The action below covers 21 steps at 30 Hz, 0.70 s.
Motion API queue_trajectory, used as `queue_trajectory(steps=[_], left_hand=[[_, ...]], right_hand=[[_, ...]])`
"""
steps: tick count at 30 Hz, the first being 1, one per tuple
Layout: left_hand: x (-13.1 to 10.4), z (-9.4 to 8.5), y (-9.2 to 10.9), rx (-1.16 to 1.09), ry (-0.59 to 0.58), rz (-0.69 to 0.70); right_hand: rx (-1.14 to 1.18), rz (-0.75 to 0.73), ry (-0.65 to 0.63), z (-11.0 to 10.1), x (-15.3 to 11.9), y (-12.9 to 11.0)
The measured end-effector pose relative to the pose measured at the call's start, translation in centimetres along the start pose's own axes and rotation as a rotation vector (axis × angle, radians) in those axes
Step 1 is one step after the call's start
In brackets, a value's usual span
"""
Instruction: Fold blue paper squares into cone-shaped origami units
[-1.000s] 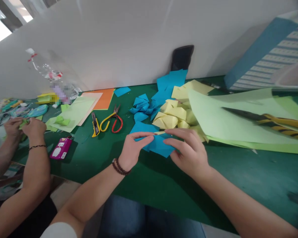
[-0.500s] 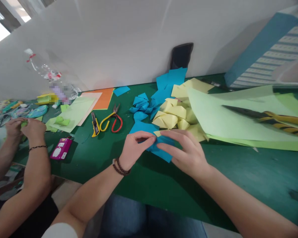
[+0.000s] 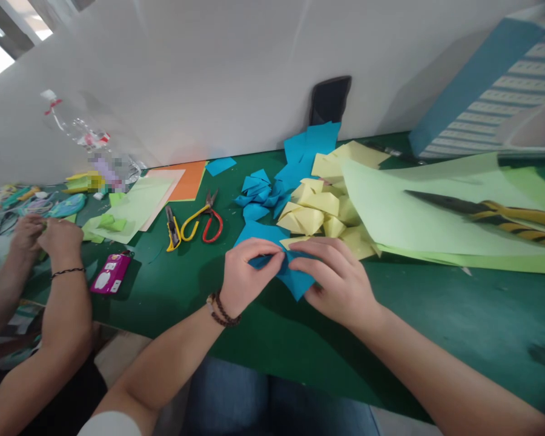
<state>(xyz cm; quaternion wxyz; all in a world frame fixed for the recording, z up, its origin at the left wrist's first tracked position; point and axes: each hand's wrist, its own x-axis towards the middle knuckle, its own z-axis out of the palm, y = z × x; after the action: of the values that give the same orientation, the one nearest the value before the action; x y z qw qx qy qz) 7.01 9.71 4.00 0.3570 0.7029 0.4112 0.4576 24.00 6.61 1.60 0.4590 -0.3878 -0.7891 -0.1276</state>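
My left hand (image 3: 251, 272) pinches the edge of a blue paper piece (image 3: 297, 282) between thumb and fingers. On its other side my right hand (image 3: 338, 278) has its fingers curled round the same piece, partly hiding it. Just beyond my hands lie more blue sheets (image 3: 261, 231) and a cluster of folded blue paper (image 3: 257, 188). Folded pale yellow pieces (image 3: 315, 212) are heaped behind my right hand.
Red-and-yellow scissors (image 3: 208, 221), a yellow cutter (image 3: 172, 229) and a magenta packet (image 3: 111, 272) lie left. Large green sheets (image 3: 418, 224) with black-and-yellow scissors (image 3: 490, 212) lie right. A phone (image 3: 330, 100) leans on the wall. Another person's hands (image 3: 45, 235) work at far left.
The blue piece between my hands has turned, its lower corner now pointing down. My right fingers have curled in closer round it. The view has shifted slightly.
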Motion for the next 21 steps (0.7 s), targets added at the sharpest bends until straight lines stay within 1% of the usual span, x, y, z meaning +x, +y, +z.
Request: queue_trajectory(steps=[2, 4, 6, 8, 9, 12, 16, 18, 21], left_hand=[[0.1, -0.1, -0.3, -0.059, -0.042, -0.063], [0.2, -0.2, -0.7, -0.149, -0.107, -0.161], [0.3, -0.3, -1.1, -0.227, -0.145, -0.27], [0.4, -0.3, -1.5, -0.275, -0.126, -0.349], [0.4, -0.3, -1.6, -0.283, -0.103, -0.368], [0.5, -0.3, -1.7, -0.251, -0.032, -0.357], [0.4, -0.3, -1.5, -0.172, 0.005, -0.278], [0.2, -0.4, -1.4, -0.156, -0.008, -0.22], [0.0, -0.4, -1.4, -0.145, -0.061, -0.117]], right_hand=[[0.007, 0.031, 0.0, 0.0, 0.0, 0.1], [0.008, 0.064, 0.017, 0.0, 0.1, 0.2], [0.0, 0.085, 0.035, 0.0, 0.1, 0.4], [-0.02, 0.067, 0.039, 0.0, 0.1, 0.5], [-0.032, 0.047, 0.034, 0.0, 0.1, 0.6], [-0.051, -0.008, 0.008, 0.0, 0.1, 0.8], [-0.045, -0.001, -0.027, 0.1, 0.1, 0.7], [-0.035, 0.033, -0.046, 0.1, 0.1, 0.7], [-0.013, 0.11, -0.061, -0.1, 0.2, 0.6]])
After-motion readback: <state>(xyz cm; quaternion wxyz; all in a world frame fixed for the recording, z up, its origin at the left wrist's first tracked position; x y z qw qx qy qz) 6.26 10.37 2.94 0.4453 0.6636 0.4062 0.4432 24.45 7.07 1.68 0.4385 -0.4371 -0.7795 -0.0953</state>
